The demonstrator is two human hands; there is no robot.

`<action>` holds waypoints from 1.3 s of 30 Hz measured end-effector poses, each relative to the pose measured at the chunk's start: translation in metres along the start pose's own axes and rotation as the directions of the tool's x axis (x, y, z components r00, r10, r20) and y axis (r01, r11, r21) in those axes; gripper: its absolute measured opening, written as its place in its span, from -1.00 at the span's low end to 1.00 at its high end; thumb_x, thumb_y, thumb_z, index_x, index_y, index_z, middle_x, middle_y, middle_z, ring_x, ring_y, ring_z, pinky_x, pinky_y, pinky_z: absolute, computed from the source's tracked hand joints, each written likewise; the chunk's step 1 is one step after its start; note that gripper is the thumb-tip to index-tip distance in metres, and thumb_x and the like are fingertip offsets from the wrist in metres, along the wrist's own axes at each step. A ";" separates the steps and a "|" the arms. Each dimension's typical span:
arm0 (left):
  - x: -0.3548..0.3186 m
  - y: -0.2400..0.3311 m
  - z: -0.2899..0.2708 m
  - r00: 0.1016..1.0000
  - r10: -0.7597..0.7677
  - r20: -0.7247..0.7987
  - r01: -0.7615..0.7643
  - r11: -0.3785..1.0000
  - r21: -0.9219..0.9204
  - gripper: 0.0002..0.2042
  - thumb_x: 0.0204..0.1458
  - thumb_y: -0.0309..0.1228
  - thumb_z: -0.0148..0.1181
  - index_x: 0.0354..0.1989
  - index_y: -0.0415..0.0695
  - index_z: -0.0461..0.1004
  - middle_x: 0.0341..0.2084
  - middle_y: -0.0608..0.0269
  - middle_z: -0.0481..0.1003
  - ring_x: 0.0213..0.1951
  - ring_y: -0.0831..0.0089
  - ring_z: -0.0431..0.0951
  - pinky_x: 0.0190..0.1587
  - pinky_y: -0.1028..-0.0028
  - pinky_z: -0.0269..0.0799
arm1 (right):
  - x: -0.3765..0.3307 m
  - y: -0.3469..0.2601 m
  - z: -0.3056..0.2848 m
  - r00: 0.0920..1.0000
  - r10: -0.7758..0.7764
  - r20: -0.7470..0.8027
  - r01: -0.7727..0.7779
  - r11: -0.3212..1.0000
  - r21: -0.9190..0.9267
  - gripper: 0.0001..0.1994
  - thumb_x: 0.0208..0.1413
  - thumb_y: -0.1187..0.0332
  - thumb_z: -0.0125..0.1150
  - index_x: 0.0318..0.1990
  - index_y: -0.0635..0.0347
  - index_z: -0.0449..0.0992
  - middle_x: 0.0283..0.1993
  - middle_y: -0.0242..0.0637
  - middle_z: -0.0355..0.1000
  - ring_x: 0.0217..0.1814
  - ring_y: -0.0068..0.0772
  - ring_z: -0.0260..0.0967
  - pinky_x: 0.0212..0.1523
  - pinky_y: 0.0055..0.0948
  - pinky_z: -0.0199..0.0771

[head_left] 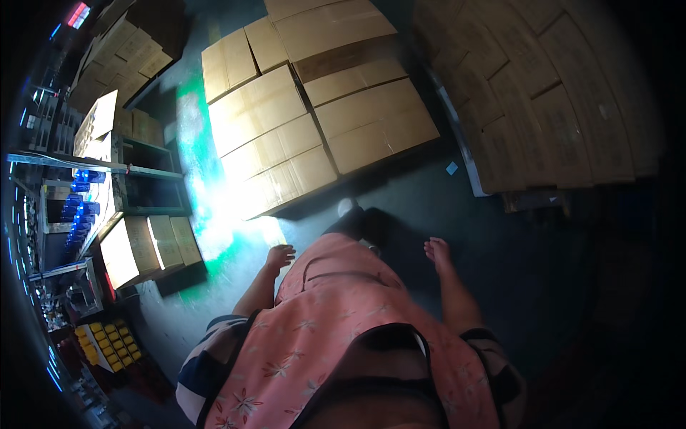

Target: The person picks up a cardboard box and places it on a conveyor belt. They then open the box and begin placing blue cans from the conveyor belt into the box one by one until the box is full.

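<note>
My left hand hangs beside my pink flowered apron, fingers loosely bent and a little apart, with nothing in it. On the other side, my right hand is held away from my body, its fingers slightly curled and also holding nothing. Neither hand touches anything. Ahead of me lies a broad stack of closed brown cardboard boxes, the nearest large thing to both hands. One of my shoes shows near the stack's front edge.
Taller stacked cartons stand on the right, in shadow. Left are a workbench with blue items, several cartons beside it, and a crate of yellow pieces. A small pale blue scrap lies on the floor.
</note>
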State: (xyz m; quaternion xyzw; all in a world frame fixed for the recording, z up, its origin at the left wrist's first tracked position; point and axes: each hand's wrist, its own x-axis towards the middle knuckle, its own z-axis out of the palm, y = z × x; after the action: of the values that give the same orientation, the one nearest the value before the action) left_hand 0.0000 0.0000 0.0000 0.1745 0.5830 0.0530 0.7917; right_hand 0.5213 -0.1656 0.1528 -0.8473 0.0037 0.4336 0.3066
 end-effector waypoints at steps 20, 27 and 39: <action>0.027 0.128 -0.043 0.917 -0.001 -0.399 -0.229 0.817 -0.529 -0.71 0.14 -0.30 0.13 -0.04 -0.21 0.47 -0.25 0.22 0.57 -0.32 0.47 0.56 -0.32 0.53 0.44 | 0.099 -0.254 0.195 0.965 0.076 0.249 0.052 0.881 -0.470 -0.73 0.21 0.29 0.06 0.04 0.05 0.44 -0.17 -0.33 0.56 -0.24 -0.49 0.52 -0.26 -0.40 0.52; -0.024 -0.042 0.016 0.855 -0.452 -0.256 0.031 0.538 -0.843 -0.85 0.12 -0.36 0.13 -0.35 -0.19 0.49 -0.55 0.24 0.51 -0.58 0.50 0.48 -0.61 0.56 0.35 | 0.176 -0.329 0.284 0.865 0.021 0.502 0.271 0.821 -0.502 -0.74 0.22 0.23 0.03 -0.02 0.12 0.45 -0.17 -0.29 0.55 -0.24 -0.45 0.50 -0.27 -0.39 0.49; -0.003 0.024 -0.150 0.795 -0.358 -0.490 0.029 0.829 -0.559 -0.74 0.16 -0.26 0.11 -0.03 -0.07 0.46 -0.15 0.35 0.57 -0.26 0.54 0.56 -0.33 0.52 0.41 | 0.166 -0.258 0.439 0.880 0.189 0.437 0.145 0.767 -0.625 -0.62 0.23 0.06 0.02 0.07 0.07 0.41 -0.07 -0.35 0.49 -0.16 -0.49 0.42 -0.26 -0.40 0.44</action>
State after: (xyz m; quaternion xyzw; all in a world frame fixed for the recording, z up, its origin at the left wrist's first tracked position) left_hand -0.1389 0.0533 -0.0286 -0.1357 0.7722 0.1755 0.5954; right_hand 0.3735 0.3167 -0.0279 -0.7672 -0.2093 0.6062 -0.0149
